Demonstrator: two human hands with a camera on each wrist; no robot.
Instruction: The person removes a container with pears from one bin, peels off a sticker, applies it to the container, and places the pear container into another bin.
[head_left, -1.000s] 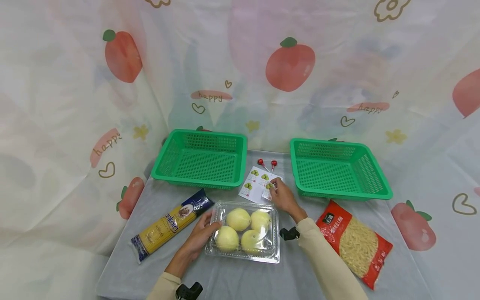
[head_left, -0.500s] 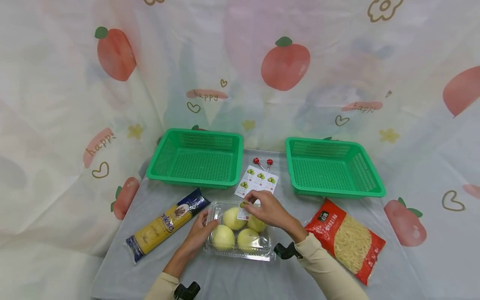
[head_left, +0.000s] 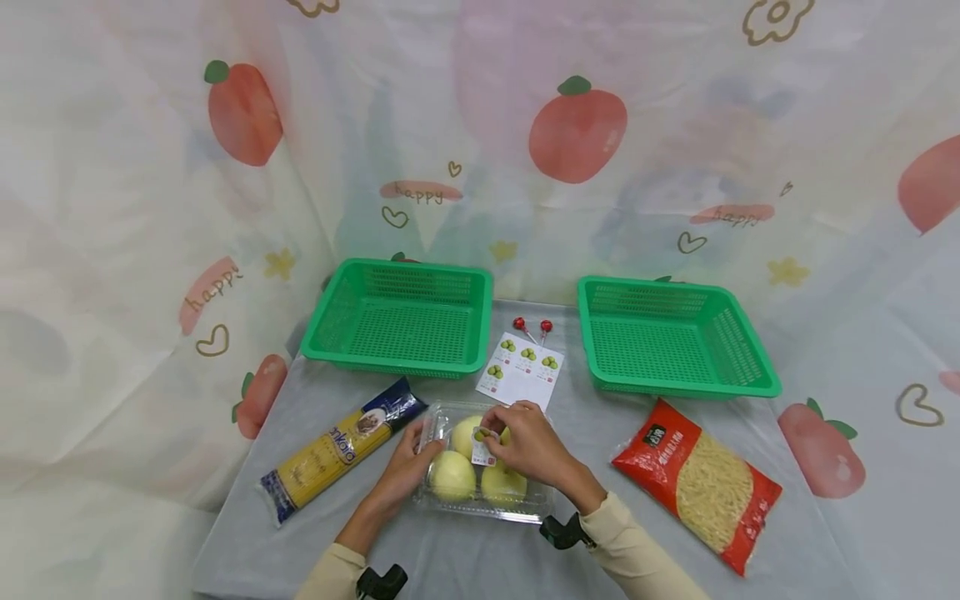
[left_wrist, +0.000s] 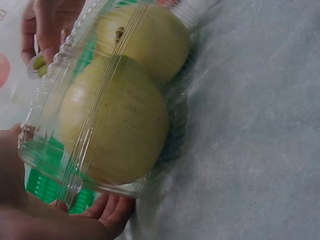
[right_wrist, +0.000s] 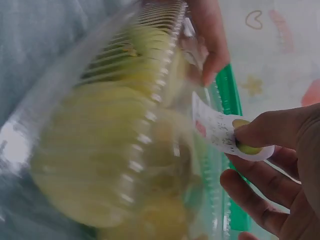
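A clear plastic fruit box with a ridged lid lies at the middle of the table, with several round, pale yellow-green fruits inside. My left hand grips its left side, thumb at the lid edge and fingers lower down in the left wrist view. Over the lid, my right hand pinches a small white sticker label between thumb and fingers. The label has a green fruit picture and red print, and its free end curls toward the lid. Behind the box lies the label sheet with several similar labels on it.
Two green plastic baskets stand at the back, one left and one right. Two red lollipops lie between them. A yellow and blue spaghetti pack is at left, a red bag of pasta at right.
My right hand has come from the label sheet toward me, carrying the sticker label to over the box lid. My left hand keeps its grip on the box's left side.
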